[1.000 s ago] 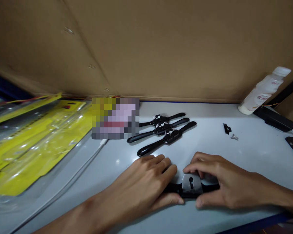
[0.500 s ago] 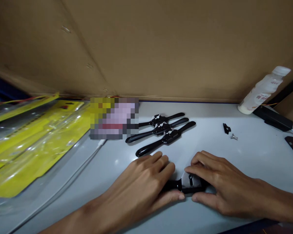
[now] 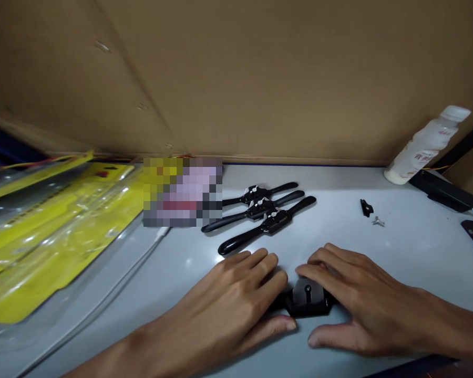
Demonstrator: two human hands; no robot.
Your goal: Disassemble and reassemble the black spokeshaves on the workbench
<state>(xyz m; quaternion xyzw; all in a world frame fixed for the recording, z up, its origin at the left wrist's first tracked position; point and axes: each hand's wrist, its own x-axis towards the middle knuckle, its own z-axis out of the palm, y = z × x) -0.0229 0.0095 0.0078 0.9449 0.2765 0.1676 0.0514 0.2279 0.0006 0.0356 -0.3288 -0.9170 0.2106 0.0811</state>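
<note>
A black spokeshave (image 3: 308,307) with a flat slotted blade lies low on the table in front of me. My left hand (image 3: 232,296) is closed over its left handle, which is mostly hidden beneath the fingers. On the other end, my right hand (image 3: 362,299) has its fingers curled over the right handle, index fingertip by the blade's top edge and thumb apart from the tool. Beyond the hands rest a black lever cap (image 3: 366,208) and a small silver thumbscrew (image 3: 378,221). Three more spokeshaves (image 3: 278,223) lie side by side behind my left hand.
Yellow cards in clear plastic packaging (image 3: 63,231) spread over the left side. A white cable (image 3: 114,283) runs to a pixelated object (image 3: 181,191). A bottle (image 3: 421,147) leans at the back right by a black device (image 3: 441,191). Cardboard (image 3: 260,79) walls the back.
The spokeshave has tilted, so its blade looks darker and more of its front edge shows. My right thumb has moved down, away from the tool. My left fingers have shifted slightly right.
</note>
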